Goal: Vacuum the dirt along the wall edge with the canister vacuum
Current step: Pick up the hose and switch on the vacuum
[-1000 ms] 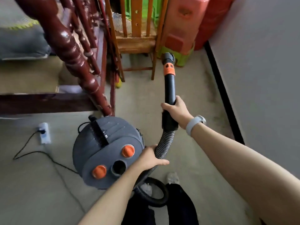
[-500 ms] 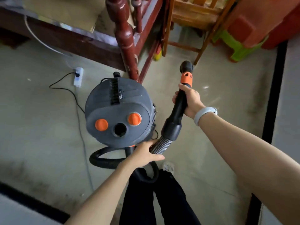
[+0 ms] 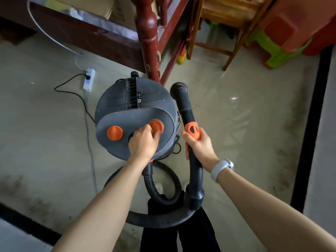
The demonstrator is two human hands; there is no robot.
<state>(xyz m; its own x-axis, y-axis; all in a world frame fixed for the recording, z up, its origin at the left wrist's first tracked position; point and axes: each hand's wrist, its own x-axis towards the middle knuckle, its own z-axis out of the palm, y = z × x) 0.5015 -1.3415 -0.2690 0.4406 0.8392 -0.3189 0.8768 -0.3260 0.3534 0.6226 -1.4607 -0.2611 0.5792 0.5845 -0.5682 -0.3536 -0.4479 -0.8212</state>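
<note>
right hand (image 3: 200,148) grips wand (image 3: 185,108), nozzle away | left hand (image 3: 143,142) seemingly presses canister (image 3: 116,99) button

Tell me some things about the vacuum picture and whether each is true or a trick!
1. The right hand grips the black wand. True.
2. The left hand holds the hose. False: it touches an orange knob on the canister vacuum.
3. A black cord is plugged into the white power strip. True.
4. The wand's nozzle touches the wall. False: it is beside the canister.
</note>
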